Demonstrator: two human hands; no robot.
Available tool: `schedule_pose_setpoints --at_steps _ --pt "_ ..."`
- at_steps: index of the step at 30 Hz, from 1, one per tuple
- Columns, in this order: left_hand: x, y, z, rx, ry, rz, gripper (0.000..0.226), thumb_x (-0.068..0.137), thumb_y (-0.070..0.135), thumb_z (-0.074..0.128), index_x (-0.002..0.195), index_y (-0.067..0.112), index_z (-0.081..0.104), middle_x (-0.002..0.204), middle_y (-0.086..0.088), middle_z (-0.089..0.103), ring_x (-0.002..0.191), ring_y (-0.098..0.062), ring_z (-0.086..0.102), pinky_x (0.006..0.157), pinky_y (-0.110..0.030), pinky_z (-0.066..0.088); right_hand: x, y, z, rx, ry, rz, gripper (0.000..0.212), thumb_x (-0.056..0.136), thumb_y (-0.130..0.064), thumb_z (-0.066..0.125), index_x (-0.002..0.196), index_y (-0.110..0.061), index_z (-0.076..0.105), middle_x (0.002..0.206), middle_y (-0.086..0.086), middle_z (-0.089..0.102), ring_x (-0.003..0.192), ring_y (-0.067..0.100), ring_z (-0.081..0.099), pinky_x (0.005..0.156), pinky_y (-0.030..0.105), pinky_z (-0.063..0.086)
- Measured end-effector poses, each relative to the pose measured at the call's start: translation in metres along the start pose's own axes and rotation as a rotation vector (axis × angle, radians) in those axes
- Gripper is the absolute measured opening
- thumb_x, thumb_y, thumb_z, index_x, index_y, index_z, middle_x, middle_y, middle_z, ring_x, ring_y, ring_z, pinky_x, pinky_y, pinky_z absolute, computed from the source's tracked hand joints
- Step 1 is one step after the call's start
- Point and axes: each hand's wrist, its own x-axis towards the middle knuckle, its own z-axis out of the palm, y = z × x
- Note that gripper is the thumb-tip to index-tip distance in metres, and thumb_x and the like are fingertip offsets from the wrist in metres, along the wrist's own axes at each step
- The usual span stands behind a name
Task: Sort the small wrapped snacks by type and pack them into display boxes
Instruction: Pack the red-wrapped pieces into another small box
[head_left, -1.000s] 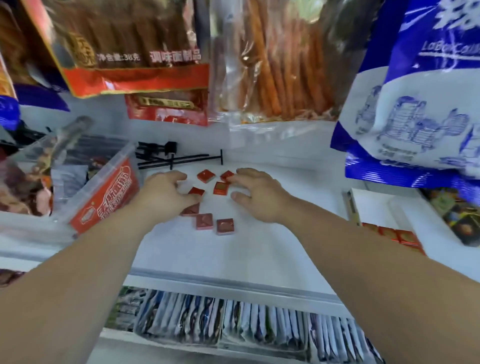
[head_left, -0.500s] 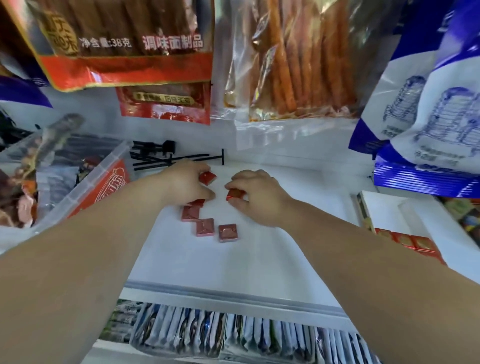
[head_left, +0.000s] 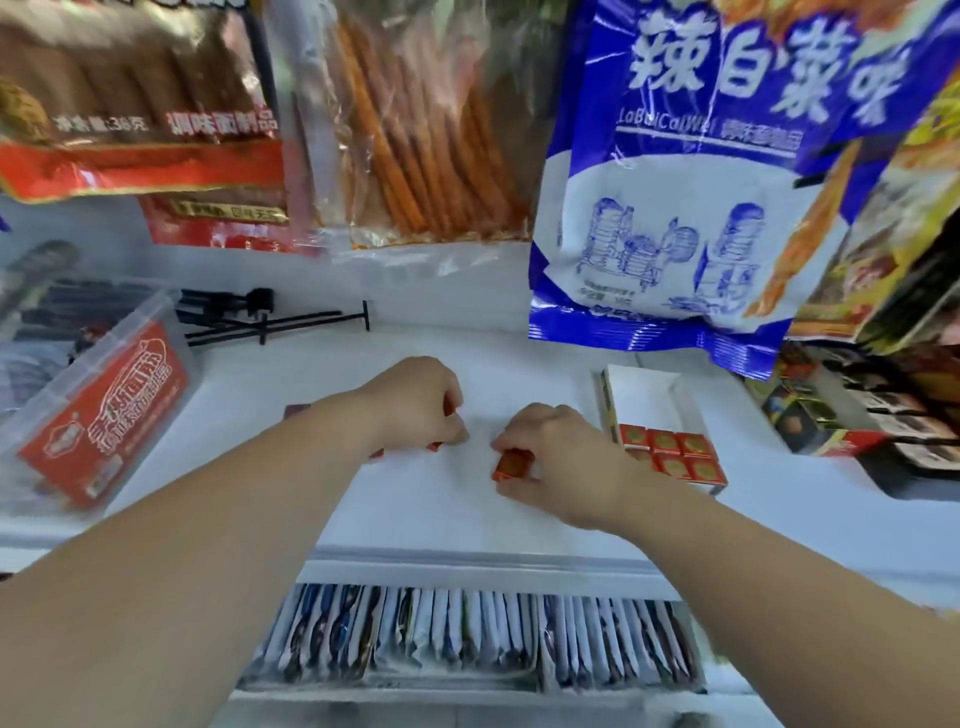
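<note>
Red wrapped squares (head_left: 435, 446) that lay scattered on the white tabletop (head_left: 441, 514) a second ago are now mostly gathered up. Both hands, which were spread flat over the pile, have curled closed on pieces and drawn nearer.

The left hand (head_left: 413, 410) is bunched into a loose fist, with slivers of red showing at its fingers (head_left: 457, 432). How many pieces it holds I cannot tell.

The right hand (head_left: 566, 467) has shifted right, towards the display box (head_left: 644, 387). Its fingers (head_left: 522, 491) and thumb are clamped on a single square (head_left: 513, 464), held on edge at the tabletop.

One dark red stray (head_left: 296, 410) peeks out on the far side of the left forearm, so at least one piece seems not yet collected. Others may be hidden under that arm.

The display box stands just right of the right hand. Its near end holds a tidy block of packed squares (head_left: 670, 451) of the same kind, and its far end is bare white.

Gathering looks almost finished, and the step in hand is probably carrying these pieces across to extend the rows in the box. Each one would need to go in flat and square to the row so that the block stays neat.

The clear tub (head_left: 104, 395) at far left plays no part in this step.
</note>
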Motion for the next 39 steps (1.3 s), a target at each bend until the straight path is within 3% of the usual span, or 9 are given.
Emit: schedule_pose_setpoints --at_steps 5,7,13,17,22,25,32,36,39 --pt "-0.024 0.034 0.022 0.085 -0.030 0.127 0.022 0.080 0.035 0.071 0.070 0.016 0.066 0.083 -0.003 0.060 0.077 -0.018 0.058 0.067 -0.033 0.050 -0.049 -0.011 -0.006 -0.056 -0.051 0.053 0.046 0.087 -0.044 0.063 0.130 -0.027 0.059 0.130 0.003 0.053 0.114 0.028 0.051 0.102 0.038 0.042" --pt "-0.033 0.038 0.031 0.112 -0.030 0.173 0.018 0.082 0.038 0.070 0.084 0.021 0.068 0.091 0.002 0.056 0.084 -0.015 0.055 0.072 -0.030 0.048 -0.064 -0.012 -0.008 -0.052 -0.082 0.056 0.047 0.089 -0.037 0.062 0.134 -0.027 0.055 0.136 0.003 0.049 0.117 0.028 0.048 0.104 0.038 0.040" --pt "-0.058 0.043 0.040 0.103 0.094 0.144 0.052 0.082 0.050 0.069 0.128 0.026 0.060 0.117 0.005 0.051 0.105 -0.015 0.053 0.093 -0.036 0.047 -0.087 0.002 -0.016 0.084 -0.058 0.061 0.057 0.087 -0.016 0.065 0.142 -0.025 0.051 0.131 0.003 0.050 0.117 0.022 0.052 0.104 0.031 0.041" --pt "-0.089 0.066 0.048 0.017 0.280 0.065 0.046 0.078 0.053 0.071 0.115 0.028 0.065 0.105 0.007 0.053 0.095 -0.013 0.055 0.083 -0.031 0.048 -0.090 0.006 -0.016 0.129 0.025 0.081 0.047 0.081 -0.018 0.071 0.127 -0.021 0.063 0.114 0.004 0.061 0.105 0.022 0.059 0.093 0.032 0.047" --pt "-0.108 0.083 0.078 -0.055 0.289 -0.033 0.049 0.077 0.051 0.071 0.119 0.027 0.064 0.102 0.010 0.053 0.091 -0.009 0.053 0.075 -0.025 0.042 -0.095 0.011 -0.009 0.226 0.129 0.128 0.033 0.086 -0.028 0.070 0.118 -0.020 0.068 0.106 0.001 0.072 0.096 0.017 0.067 0.085 0.029 0.053" --pt "-0.104 0.081 0.087 -0.086 0.298 -0.070 0.051 0.079 0.051 0.071 0.122 0.025 0.064 0.111 0.007 0.056 0.096 -0.011 0.056 0.080 -0.025 0.045 -0.098 0.014 -0.008 0.281 0.184 0.190 0.021 0.093 -0.032 0.062 0.104 -0.018 0.073 0.093 0.001 0.074 0.083 0.016 0.067 0.076 0.033 0.056" --pt "-0.093 0.081 0.085 -0.086 0.291 -0.016 0.034 0.077 0.049 0.073 0.106 0.033 0.068 0.089 0.015 0.052 0.082 -0.005 0.054 0.069 -0.023 0.043 -0.098 0.026 -0.005 0.399 0.246 0.266 0.018 0.092 -0.023 0.064 0.107 -0.021 0.075 0.092 -0.006 0.073 0.076 0.005 0.062 0.061 0.010 0.040" --pt "-0.089 0.079 0.082 -0.079 0.209 0.097 0.049 0.081 0.043 0.070 0.128 0.039 0.057 0.083 0.017 0.043 0.081 -0.005 0.045 0.068 -0.022 0.035 -0.095 0.027 -0.007 0.319 0.231 0.243 0.014 0.091 -0.027 0.067 0.101 -0.022 0.076 0.084 -0.006 0.072 0.073 0.009 0.063 0.063 0.023 0.049" --pt "-0.088 0.077 0.077 -0.075 0.124 0.183 0.042 0.088 0.033 0.061 0.128 0.044 0.057 0.086 0.019 0.046 0.080 -0.005 0.047 0.069 -0.022 0.041 -0.096 0.027 -0.008 0.239 0.175 0.201 0.017 0.091 -0.032 0.066 0.102 -0.022 0.075 0.087 -0.005 0.074 0.078 0.010 0.067 0.070 0.028 0.055"
